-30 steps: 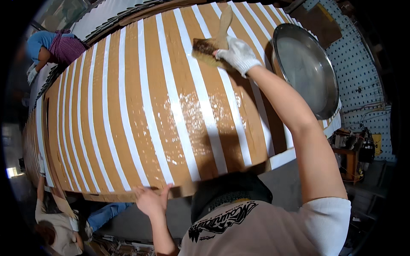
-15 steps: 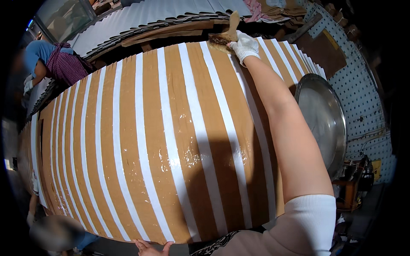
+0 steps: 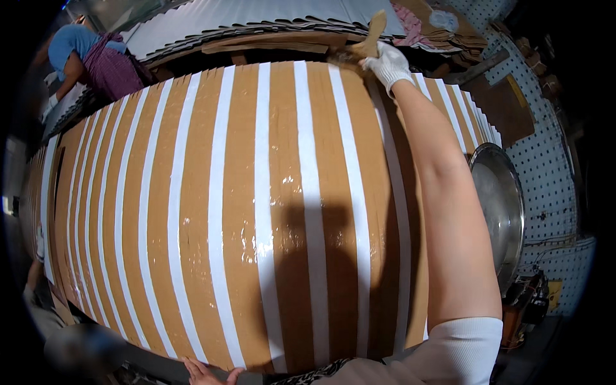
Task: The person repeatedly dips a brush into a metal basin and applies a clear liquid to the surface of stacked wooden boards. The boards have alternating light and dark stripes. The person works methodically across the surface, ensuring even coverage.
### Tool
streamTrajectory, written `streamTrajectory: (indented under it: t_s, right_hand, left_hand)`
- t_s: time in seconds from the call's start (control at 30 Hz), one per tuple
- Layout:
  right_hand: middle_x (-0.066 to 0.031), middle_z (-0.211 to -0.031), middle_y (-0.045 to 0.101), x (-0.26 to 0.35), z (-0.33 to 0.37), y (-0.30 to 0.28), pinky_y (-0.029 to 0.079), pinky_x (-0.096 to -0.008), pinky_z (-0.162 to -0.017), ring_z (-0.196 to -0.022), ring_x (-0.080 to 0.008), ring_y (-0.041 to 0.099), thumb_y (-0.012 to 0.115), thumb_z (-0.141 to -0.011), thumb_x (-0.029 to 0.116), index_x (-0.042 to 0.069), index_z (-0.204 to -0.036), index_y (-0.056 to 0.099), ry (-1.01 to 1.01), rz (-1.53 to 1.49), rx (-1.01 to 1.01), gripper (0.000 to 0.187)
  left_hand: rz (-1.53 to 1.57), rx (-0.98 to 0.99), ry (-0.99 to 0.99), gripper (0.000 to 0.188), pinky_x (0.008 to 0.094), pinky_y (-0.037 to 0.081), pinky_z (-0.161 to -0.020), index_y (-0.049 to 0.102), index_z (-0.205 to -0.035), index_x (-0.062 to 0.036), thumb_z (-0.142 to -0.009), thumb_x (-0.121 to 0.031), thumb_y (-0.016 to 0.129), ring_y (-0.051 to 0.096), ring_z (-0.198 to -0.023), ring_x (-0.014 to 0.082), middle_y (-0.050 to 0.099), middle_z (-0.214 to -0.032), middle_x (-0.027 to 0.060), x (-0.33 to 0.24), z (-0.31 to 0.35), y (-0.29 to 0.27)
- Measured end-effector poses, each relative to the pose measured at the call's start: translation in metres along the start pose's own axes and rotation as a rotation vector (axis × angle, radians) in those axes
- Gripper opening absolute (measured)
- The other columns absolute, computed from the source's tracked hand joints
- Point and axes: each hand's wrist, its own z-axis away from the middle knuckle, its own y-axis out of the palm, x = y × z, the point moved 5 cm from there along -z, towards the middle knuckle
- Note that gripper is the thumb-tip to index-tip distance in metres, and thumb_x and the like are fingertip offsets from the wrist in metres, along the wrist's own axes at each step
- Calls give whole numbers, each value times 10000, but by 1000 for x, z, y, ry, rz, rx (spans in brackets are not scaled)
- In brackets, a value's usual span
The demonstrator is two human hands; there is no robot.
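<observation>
One metal basin (image 3: 505, 208) | part-hidden by right forearm (image 3: 455, 199) | co-worker (image 3: 109, 67) beyond striped sheets (image 3: 241, 173)

I see the white-gloved right hand (image 3: 388, 66) holding a broad brush (image 3: 366, 47) at the far edge of the brown-and-white striped sheets (image 3: 286, 141). The bare left hand (image 3: 206, 375) touches their near edge, fingers spread. I make out glossy patches mid-surface, a metal basin (image 3: 511, 224) at right and a co-worker (image 3: 114, 69) far left.

Right grip (image 3: 389, 67) curled, arm (image 3: 452, 212) outstretched; left grip (image 3: 209, 375) splayed.
</observation>
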Motion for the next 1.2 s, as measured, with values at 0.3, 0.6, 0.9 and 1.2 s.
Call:
streamTrajectory:
  t_s: [0.3,0.6,0.9,1.2]
  right_hand:
    - [-131,-831,711,197,51,9,520,-322,-734,-764,-202,666,795,-707,521,32,-925,753,-111,65,421,538]
    - [-198,-992,699,358,179,119,533,-365,-838,-897,-313,676,740,-745,407,27,-1002,707,-400,-465,657,460]
    - [-110,-943,672,106,74,86,516,-380,-741,-823,-209,634,702,-751,260,45,-1014,671,293,-657,91,341]
    - [-196,-943,704,143,53,42,534,-428,-760,-855,-319,690,684,-739,355,-8,-940,683,359,-213,-89,415]
  left_hand:
    - [20,-67,-22,1168,489,481,-958,402,-1351,181,-706,-753,675,544,-1182,507,404,-1394,425,-1,4,-7]
    - [32,-29,-58,1158,490,490,-934,403,-1355,171,-674,-705,735,585,-1124,476,414,-1401,405,-3,-1,-20]
    - [37,-49,-44,1211,491,466,-991,380,-1375,189,-701,-779,658,495,-1266,488,377,-1435,406,7,4,0]
    - [550,49,-205,1249,475,412,-1072,332,-1449,104,-646,-772,715,430,-1360,413,367,-1487,331,42,4,48]
